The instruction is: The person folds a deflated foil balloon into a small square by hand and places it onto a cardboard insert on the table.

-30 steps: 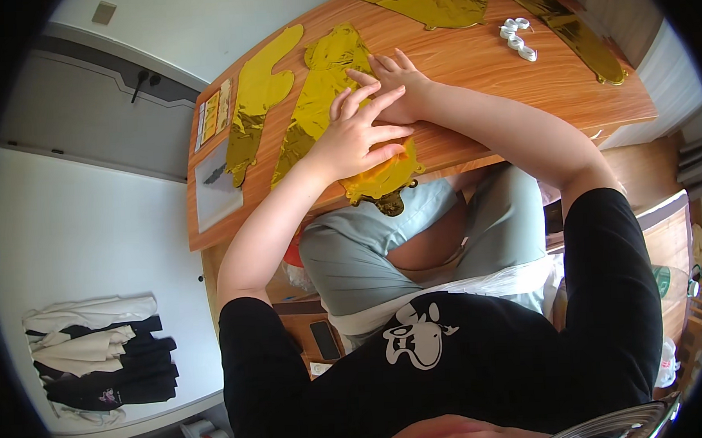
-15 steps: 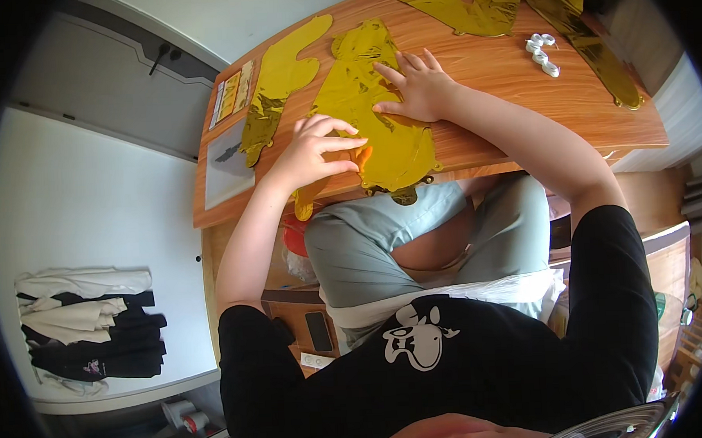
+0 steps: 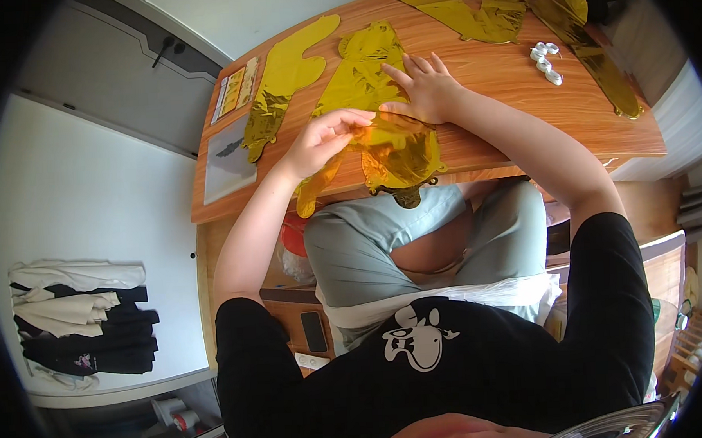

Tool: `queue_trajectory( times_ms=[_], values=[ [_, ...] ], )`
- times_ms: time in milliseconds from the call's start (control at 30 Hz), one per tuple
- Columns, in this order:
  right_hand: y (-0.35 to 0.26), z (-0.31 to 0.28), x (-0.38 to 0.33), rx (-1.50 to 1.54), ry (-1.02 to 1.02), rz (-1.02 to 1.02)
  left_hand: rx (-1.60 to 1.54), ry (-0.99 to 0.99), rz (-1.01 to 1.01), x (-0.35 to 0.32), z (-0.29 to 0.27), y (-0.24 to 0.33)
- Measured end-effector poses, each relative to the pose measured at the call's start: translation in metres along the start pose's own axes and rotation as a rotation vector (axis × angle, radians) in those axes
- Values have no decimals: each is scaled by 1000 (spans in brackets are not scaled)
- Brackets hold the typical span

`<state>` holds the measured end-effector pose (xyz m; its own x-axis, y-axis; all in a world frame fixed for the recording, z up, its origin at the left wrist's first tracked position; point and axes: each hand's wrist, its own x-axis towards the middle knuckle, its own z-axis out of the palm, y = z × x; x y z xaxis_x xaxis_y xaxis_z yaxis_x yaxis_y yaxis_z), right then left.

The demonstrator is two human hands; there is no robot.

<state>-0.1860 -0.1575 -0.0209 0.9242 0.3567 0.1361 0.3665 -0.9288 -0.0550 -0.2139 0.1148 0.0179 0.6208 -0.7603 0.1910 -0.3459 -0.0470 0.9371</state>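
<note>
A flat, uninflated gold foil balloon (image 3: 401,150) lies on the wooden table in front of me, its near end hanging over the front edge. My right hand (image 3: 428,90) rests on it with the fingers spread, at the right side of its middle. Just to the left, my left hand (image 3: 332,138) has thumb and fingers closed together on the foil. Below these fingers the foil is creased and shiny, and bends up a little. The exact pinch point is partly hidden behind the fingers.
Other flat gold foil balloons lie at the table's left (image 3: 286,77), far side (image 3: 483,10) and right edge (image 3: 594,56). Several white ribbon rolls (image 3: 546,62) sit at the right. A printed card (image 3: 236,91) and a clear sheet (image 3: 230,165) lie at the left edge.
My left hand has closed its fingers and moved slightly up and right. The near part of the foil has changed from smooth to creased and reflective. My right hand stays almost in place.
</note>
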Motion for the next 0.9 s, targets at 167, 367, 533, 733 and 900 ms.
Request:
queue_trajectory(
  times_ms=[167,367,533,733,900],
  values=[
    [3,1,-1,-21,-2,8,769,-21,34,-1,22,25],
    [0,1,0,-28,11,13,1205,-164,393,-11,7,15],
    [-2,0,0,-26,6,13,1321,-162,483,-17,10,24],
    [-1,0,0,-16,12,8,1058,84,517,2,34,13],
    [-1,1,0,-27,3,9,811,11,319,10,47,2]
  ],
)
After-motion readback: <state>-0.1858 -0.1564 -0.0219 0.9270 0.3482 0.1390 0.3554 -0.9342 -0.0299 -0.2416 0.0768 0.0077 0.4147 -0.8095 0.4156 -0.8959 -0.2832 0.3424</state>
